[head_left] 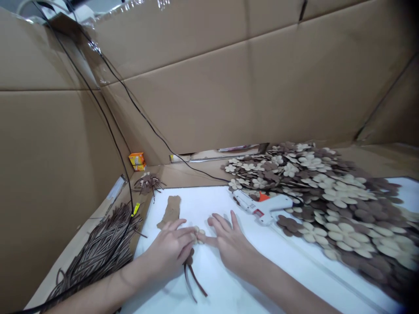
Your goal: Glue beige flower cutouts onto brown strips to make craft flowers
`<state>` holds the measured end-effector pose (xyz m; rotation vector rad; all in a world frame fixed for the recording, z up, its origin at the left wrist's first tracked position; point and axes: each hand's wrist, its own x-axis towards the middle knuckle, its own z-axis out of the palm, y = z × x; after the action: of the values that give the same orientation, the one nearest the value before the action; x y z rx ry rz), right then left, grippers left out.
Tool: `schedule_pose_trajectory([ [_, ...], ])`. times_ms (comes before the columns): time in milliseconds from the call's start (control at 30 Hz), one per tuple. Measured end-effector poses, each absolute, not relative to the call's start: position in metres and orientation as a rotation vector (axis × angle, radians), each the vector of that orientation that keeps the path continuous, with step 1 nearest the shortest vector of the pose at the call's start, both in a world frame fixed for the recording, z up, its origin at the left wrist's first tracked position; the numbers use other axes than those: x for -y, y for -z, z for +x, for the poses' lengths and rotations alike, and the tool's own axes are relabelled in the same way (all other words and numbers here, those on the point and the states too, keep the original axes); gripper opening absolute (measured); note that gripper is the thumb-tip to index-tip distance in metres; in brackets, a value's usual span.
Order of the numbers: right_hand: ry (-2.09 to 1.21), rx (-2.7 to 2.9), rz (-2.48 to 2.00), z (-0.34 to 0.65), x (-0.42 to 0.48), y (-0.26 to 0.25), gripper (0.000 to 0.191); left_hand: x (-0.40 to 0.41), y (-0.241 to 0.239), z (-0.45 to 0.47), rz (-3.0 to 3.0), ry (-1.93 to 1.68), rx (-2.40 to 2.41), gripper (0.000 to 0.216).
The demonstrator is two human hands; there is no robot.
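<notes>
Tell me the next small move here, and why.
Probably press the small cream flower down with the outstretched finger of the right hand: that fingertip seems to rest on it, the fingers of the left hand meet its other side, and the glue gun lies aside.

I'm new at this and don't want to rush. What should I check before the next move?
1. Left hand at the cream flower: ok, its fingertips are there.
2. Right hand at the same flower: ok, its index finger reaches it.
3. Glue gun apart from both hands: ok, lying on the white board.
4. Glue gun hot: cannot tell.
5. Dark strips by the left hand in full view: not ok, their upper ends are hidden.
</notes>
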<state>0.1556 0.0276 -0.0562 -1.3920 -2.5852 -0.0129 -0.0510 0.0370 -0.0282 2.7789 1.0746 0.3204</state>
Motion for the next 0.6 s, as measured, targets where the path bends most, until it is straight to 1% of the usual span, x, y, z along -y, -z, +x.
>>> schedule_pose_trajectory([
  [167,0.032,2.571,-1.441,0.158,-0.029,0.059,0.059,-0.034,0.027,-0.055,2.842,-0.275,-1.037,0.031],
  [300,-0.07,2.59,-1.468,0.159,-0.03,0.06,0.068,-0.043,0.023,-0.059,2.854,-0.243,-0.926,0.028],
  [367,-0.158,2.589,-1.492,0.161,-0.03,0.06,0.075,-0.047,0.023,-0.06,2.868,-0.247,-0.885,0.028],
  [467,-0.399,2.618,-1.503,0.166,-0.031,0.06,0.083,-0.049,0.025,-0.061,2.906,-0.291,-0.836,0.027],
  [533,-0.541,2.647,-1.479,0.169,-0.032,0.058,0.086,-0.049,0.027,-0.061,2.922,-0.316,-0.821,0.026],
  [600,-0.606,2.658,-1.48,0.171,-0.033,0.054,0.088,-0.048,0.028,-0.06,2.926,-0.315,-0.823,0.028],
])
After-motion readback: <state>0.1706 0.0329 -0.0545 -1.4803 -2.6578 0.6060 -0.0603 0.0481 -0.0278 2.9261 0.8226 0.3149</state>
